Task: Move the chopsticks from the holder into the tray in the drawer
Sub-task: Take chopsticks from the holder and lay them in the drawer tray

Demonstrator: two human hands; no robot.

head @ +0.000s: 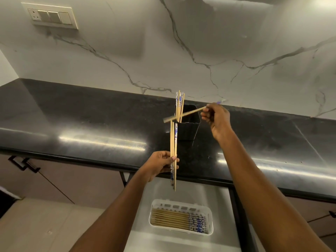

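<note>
A black square holder (pixel 189 124) stands on the dark countertop with several wooden chopsticks (pixel 179 104) upright in its left corner. My right hand (pixel 215 119) pinches one chopstick (pixel 183 114), held almost level in front of the holder's mouth. My left hand (pixel 161 163) grips a small upright bundle of chopsticks (pixel 173 140) over the counter's front edge, blue-patterned ends pointing down. Below, a white tray (pixel 210 211) lies in the open drawer, with several chopsticks (pixel 179 218) side by side in it, patterned ends to the right.
The black granite countertop (pixel 91 117) runs across the view, backed by a white marbled wall with a switch plate (pixel 50 16). The open steel drawer (pixel 163 240) sits under the counter edge. Cabinet doors with dark handles (pixel 23 163) flank it.
</note>
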